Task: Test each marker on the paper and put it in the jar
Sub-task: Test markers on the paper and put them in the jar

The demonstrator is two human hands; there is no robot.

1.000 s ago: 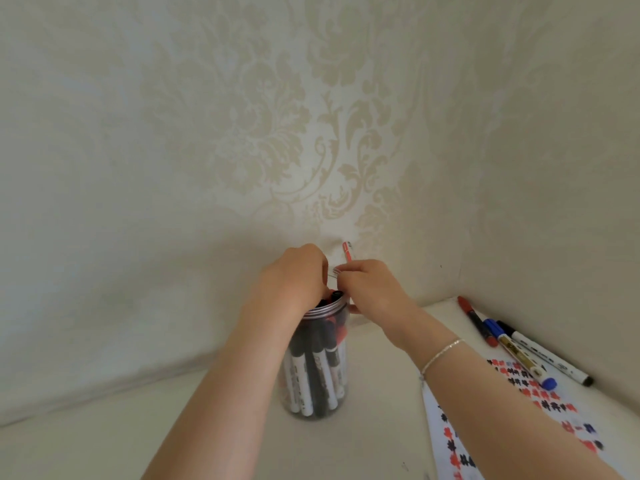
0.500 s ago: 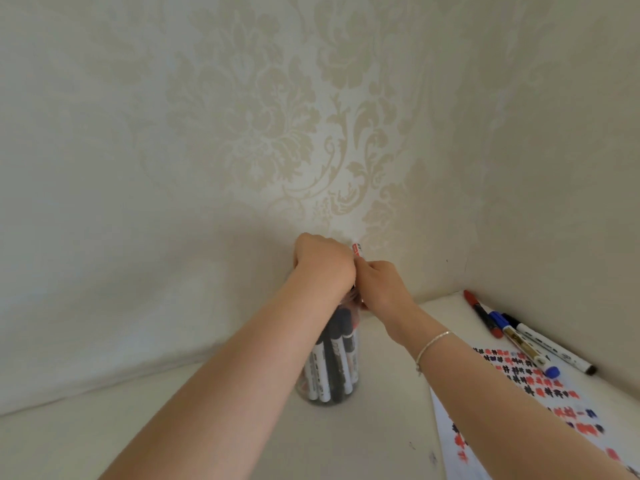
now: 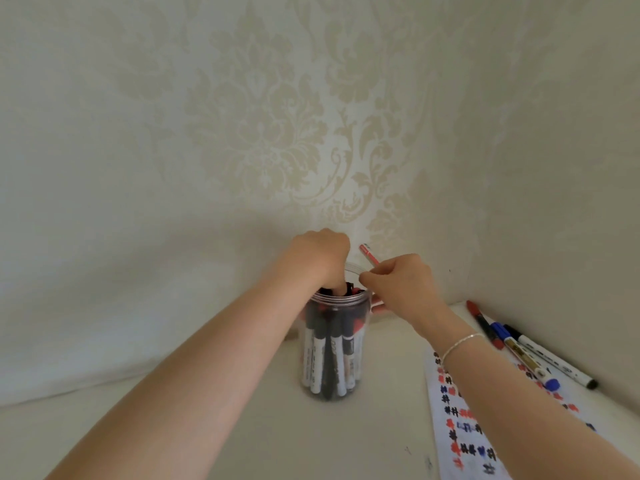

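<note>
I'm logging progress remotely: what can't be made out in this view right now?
- Left hand fingertips: hidden inside the jar mouth.
- Marker in the right hand: its lower part is covered by the fingers.
- Paper: cut off by the bottom edge, marks blurred.
- Marker count in the jar: overlapping, unclear.

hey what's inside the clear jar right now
The jar holds upright markers with white barrels and black or red caps. The left hand reaches into its mouth, hiding the marker tops; the count is unclear.
</note>
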